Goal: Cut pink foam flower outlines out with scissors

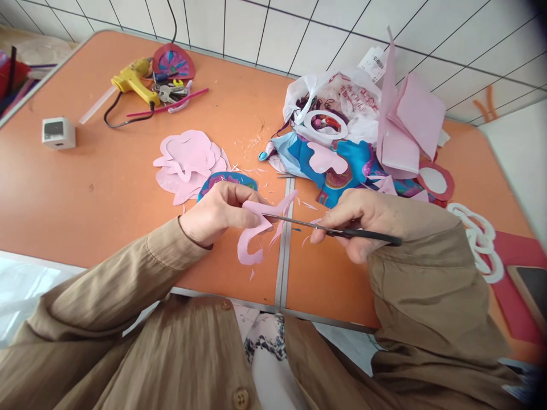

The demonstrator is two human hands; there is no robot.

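Observation:
Near the front middle of the orange table, my left hand pinches a curved pink piece between thumb and fingers. My right hand is closed around the handles of black-handled scissors. The scissor blades point left and meet the pink piece beside my left thumb. A thin pink strip hangs near the blades. Behind my left hand lie a blue and purple patterned piece, partly covered, and a pile of pink cutouts. Small pink scraps are scattered around the blades.
A yellow glue gun lies back left with keys, near a white cube. Back right are a plastic bag, blue patterned fabric and folded pink sheets. White rings and a phone lie at the right.

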